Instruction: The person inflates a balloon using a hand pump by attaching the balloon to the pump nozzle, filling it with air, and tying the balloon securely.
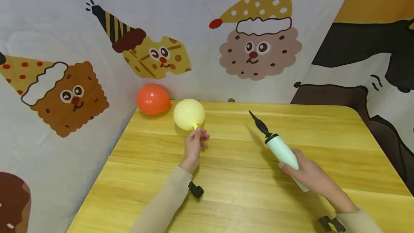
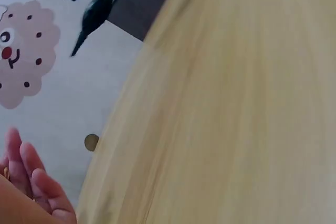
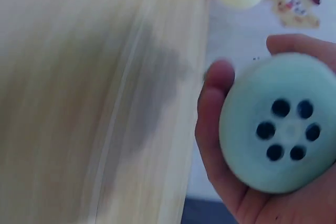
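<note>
A round, inflated yellow balloon is held by its neck between the thumb and fingers of my left hand. In my right hand is a mint-green balloon pump, gripped around its body. Its black nozzle points up and to the left, apart from the balloon. The right wrist view shows the round pump end with several dark holes, fingers wrapped about it. The left wrist view catches some left-hand fingers and the pump's nozzle; the yellow balloon is out of that view.
An inflated red-orange balloon lies in the table's back left corner, its knot facing the yellow one. The wooden table meets a cartoon-printed cloth along its back edge. Both wrists carry small black devices.
</note>
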Demonstrator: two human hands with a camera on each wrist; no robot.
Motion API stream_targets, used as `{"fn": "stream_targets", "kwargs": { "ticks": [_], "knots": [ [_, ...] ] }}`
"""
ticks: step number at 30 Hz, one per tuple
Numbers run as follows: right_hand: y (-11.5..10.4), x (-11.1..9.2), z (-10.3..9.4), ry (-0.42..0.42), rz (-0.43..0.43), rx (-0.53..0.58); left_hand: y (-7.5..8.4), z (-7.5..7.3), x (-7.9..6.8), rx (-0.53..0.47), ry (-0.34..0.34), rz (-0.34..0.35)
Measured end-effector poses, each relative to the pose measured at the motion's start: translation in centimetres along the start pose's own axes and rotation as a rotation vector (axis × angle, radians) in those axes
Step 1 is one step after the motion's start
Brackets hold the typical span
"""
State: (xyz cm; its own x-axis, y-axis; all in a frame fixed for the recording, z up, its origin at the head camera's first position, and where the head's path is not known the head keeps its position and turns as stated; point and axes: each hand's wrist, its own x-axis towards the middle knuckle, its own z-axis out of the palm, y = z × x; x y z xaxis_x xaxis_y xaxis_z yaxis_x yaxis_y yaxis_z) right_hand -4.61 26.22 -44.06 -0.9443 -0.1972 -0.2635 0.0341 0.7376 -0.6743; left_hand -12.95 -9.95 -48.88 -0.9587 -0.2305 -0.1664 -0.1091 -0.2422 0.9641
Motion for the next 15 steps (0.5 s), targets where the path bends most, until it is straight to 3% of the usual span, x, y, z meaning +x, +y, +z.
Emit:
{"fn": "stream_targets", "kwargs": {
  "ticks": [3, 7, 15],
  "knots": [
    [1.7, 0.4, -1.5, 0.055, 0.045, -0.135, 0.2, -0.6, 0.2, 0.085, -0.057, 0.031],
    [4.0, 1.1, -3.2, 0.090, 0.066, -0.237, 0.5, -1.2, 0.4, 0.191, -0.118, 0.066],
    [7.1, 2.7, -5.3, 0.187, 0.080, -0.322, 1.5, -1.8, 0.7, 0.374, -0.206, 0.136]
  ]
}}
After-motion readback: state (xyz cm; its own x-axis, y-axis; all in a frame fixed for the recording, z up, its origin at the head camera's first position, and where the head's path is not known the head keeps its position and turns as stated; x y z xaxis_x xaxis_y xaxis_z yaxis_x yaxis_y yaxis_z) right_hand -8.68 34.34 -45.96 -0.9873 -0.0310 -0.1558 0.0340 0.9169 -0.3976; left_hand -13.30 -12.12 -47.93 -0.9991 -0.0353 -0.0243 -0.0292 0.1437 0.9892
